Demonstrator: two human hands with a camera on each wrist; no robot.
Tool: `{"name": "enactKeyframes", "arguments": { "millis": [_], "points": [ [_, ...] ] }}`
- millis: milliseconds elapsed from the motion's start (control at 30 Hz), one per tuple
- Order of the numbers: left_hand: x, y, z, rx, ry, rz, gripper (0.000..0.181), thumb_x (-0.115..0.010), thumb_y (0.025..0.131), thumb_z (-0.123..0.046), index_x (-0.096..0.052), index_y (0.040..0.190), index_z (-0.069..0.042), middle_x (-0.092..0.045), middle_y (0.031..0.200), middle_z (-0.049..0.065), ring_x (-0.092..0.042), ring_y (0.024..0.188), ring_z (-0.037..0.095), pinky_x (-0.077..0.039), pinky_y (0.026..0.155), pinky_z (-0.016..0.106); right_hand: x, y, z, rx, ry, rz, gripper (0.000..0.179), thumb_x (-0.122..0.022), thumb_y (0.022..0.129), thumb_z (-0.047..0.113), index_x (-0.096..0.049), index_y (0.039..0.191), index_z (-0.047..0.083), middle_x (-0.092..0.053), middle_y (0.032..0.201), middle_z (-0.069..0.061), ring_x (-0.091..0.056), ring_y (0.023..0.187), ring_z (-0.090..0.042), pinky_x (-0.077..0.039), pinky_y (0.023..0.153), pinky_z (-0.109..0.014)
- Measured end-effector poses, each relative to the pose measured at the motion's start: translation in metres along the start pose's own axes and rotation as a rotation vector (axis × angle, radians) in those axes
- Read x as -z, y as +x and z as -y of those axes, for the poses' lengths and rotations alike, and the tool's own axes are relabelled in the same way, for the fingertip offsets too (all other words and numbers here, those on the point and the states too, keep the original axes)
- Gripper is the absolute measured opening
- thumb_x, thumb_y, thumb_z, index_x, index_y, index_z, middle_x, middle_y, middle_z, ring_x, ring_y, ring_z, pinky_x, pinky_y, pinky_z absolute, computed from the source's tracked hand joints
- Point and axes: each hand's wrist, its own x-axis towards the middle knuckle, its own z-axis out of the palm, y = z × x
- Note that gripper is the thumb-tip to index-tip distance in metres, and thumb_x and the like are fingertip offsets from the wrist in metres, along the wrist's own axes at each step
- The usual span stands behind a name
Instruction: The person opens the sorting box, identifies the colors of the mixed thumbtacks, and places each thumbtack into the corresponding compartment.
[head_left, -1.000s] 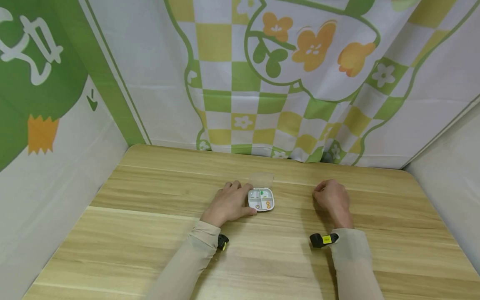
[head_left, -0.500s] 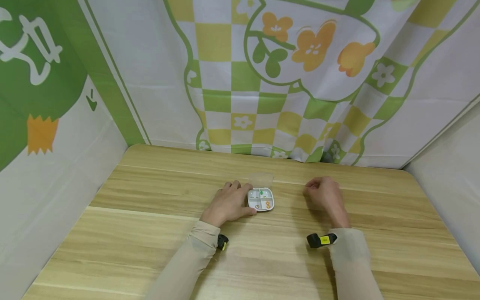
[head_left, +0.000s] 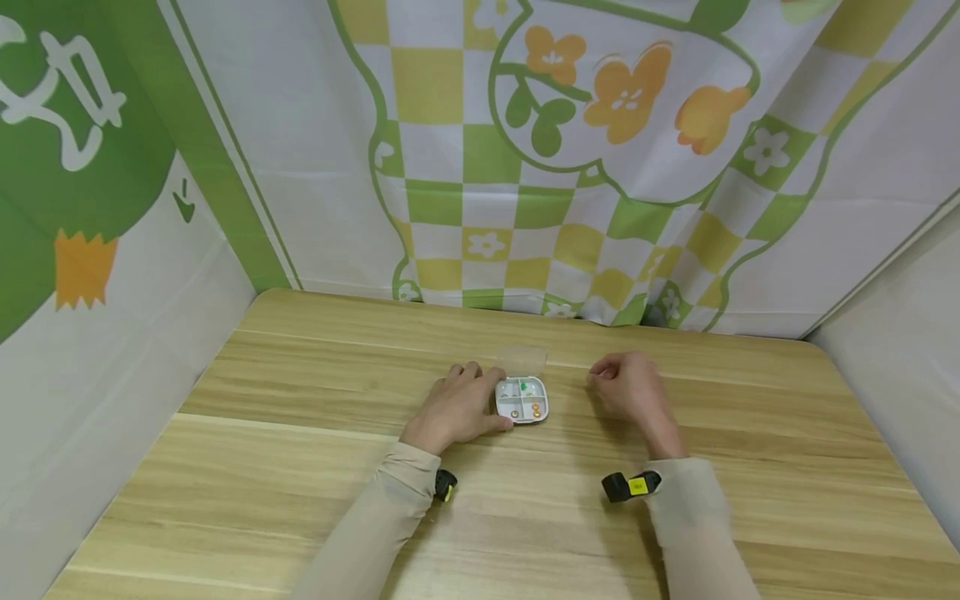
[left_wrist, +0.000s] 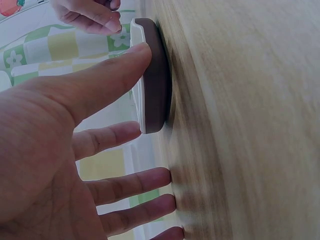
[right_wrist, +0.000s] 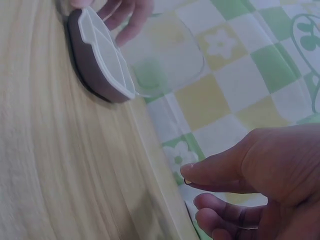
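A small pill case (head_left: 522,399) with a white four-part tray and dark outer side lies on the table, its clear lid (right_wrist: 167,52) swung open at the back. In its compartments are orange ring-like pieces, a green piece and several tiny others. My left hand (head_left: 459,407) holds the case at its left side, the thumb (left_wrist: 132,57) on the near edge and the index finger at the far corner. To the right of the case, my right hand (head_left: 628,389) pinches a tiny dark-edged piece (right_wrist: 187,182) between thumb and index finger; most of it is hidden.
The wooden table (head_left: 300,483) spreads around both hands. Behind it hangs a checked, flowered curtain (head_left: 525,208), with a green and white panel (head_left: 150,208) at the left. Each wrist wears a black strap device, the right one (head_left: 630,486) with a yellow label.
My right hand has moved left across the table, closer to the pill case, with its fingertips still pinched together. The left hand and the case have stayed in place.
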Motion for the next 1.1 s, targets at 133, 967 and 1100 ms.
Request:
{"name": "enactKeyframes", "arguments": {
  "millis": [133,967,1100],
  "points": [
    [0.0,-0.001,0.0,0.0,0.001,0.002,0.071,-0.082,0.085,-0.043,-0.054,0.144,-0.014,-0.058,0.126,0.017,-0.053,0.11,0.034,-0.047,0.091,0.052,-0.005,0.0,0.006,0.012,-0.012,0.007,0.007,-0.074,0.089,0.015,-0.078,0.088,0.009,-0.067,0.076,-0.002,-0.06,0.071,-0.019,-0.046,0.065,-0.034],
    [-0.001,0.0,0.001,-0.01,0.011,-0.009,0.071,-0.081,0.086,-0.044,-0.054,0.144,-0.014,-0.058,0.123,0.017,-0.054,0.107,0.034,-0.048,0.089,0.052,-0.024,-0.006,0.029,0.365,-0.034,0.146,0.005,-0.076,0.089,0.009,-0.077,0.093,0.011,-0.062,0.088,0.0,-0.06,0.082,-0.018,-0.052,0.075,-0.037],
    [-0.001,0.0,0.001,-0.013,0.025,-0.006,0.071,-0.08,0.086,-0.045,-0.054,0.145,-0.014,-0.058,0.124,0.016,-0.054,0.108,0.034,-0.048,0.089,0.052,-0.028,-0.007,0.033,0.414,-0.029,0.16,0.005,-0.075,0.089,0.008,-0.076,0.093,0.011,-0.061,0.089,0.001,-0.06,0.082,-0.016,-0.052,0.074,-0.036]
  ]
}}
